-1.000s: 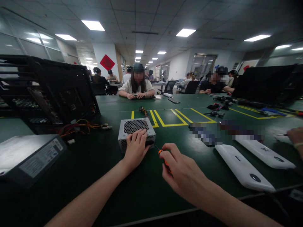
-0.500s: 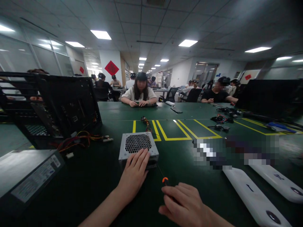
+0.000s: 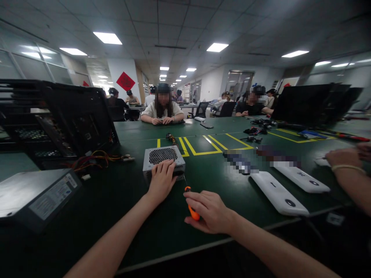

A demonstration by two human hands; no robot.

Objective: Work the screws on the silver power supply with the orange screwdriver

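A grey power supply unit [image 3: 149,166] with a honeycomb fan grille stands on the green table in front of me. My left hand [image 3: 162,179] holds it, fingers laid over its top near the front edge. In my right hand [image 3: 210,210] is a screwdriver [image 3: 192,212] with an orange and black handle, gripped between fingers and thumb. Its thin shaft points up at the unit's right front side; whether the tip touches a screw cannot be made out. A bundle of wires [image 3: 171,138] comes out behind the unit.
At left are an open black computer case [image 3: 78,119], loose cables [image 3: 98,157] and another power supply [image 3: 55,189]. White devices [image 3: 278,193] lie at right, near another person's hand [image 3: 344,158]. Further cables [image 3: 256,131] and a monitor [image 3: 301,102] stand beyond; a person sits opposite.
My view has shifted, bringing the table's front edge and another person's hands in at right. My right fingers have loosened round the screwdriver, showing more orange handle. My left hand stays on the power supply.
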